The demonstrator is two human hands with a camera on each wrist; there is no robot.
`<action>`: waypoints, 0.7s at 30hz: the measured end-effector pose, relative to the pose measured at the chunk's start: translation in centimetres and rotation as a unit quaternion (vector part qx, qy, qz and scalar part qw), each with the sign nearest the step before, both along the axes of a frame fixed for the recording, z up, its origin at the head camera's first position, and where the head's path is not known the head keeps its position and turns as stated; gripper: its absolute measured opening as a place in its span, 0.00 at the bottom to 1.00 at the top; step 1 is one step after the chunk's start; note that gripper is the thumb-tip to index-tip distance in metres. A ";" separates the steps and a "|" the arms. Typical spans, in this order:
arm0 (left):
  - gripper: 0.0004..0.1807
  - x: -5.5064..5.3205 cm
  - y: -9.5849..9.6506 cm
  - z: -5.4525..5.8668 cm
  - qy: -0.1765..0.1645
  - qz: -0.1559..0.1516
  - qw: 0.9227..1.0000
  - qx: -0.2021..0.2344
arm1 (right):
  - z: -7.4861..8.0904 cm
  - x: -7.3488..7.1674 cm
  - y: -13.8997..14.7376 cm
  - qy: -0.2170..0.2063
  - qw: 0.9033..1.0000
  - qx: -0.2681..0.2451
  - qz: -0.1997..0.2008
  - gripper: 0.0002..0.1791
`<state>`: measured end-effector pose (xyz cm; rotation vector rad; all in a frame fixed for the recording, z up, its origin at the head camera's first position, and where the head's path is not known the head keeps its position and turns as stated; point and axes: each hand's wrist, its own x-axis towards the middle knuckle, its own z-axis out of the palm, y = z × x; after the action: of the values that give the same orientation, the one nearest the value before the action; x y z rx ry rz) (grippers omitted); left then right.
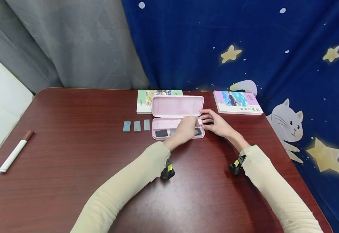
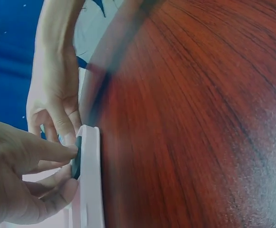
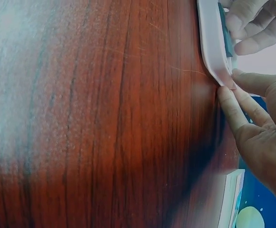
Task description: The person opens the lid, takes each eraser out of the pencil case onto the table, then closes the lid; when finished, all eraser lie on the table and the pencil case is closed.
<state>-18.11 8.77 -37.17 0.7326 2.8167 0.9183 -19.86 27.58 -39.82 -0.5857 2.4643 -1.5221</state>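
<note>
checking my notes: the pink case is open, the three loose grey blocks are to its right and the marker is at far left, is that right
Not quite: the three loose grey blocks are to the left of the pink case, as the head view shows. The marker is at far left, as you said.
</note>
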 end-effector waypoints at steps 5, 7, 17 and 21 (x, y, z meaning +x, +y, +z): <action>0.11 0.0 0.1 -0.2 -0.002 -0.006 1.000 -0.013 | 0.0 0.1 -0.1 0.000 1.000 0.004 -0.003 0.33; 0.12 -0.1 0.1 -0.2 -0.001 -0.009 1.000 -0.016 | 0.0 0.0 -0.1 0.001 1.000 0.006 -0.004 0.33; 0.10 0.1 0.2 -0.2 0.031 -0.024 0.999 -0.018 | -0.2 -0.1 0.0 -0.004 1.000 -0.009 -0.001 0.34; 0.10 0.3 0.4 -0.2 0.028 -0.013 0.999 -0.025 | -0.2 0.0 0.0 -0.006 1.000 -0.015 -0.003 0.35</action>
<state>-17.80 9.17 -37.37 0.7998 2.8592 0.8318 -19.88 27.56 -39.97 -0.5731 2.4408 -1.5620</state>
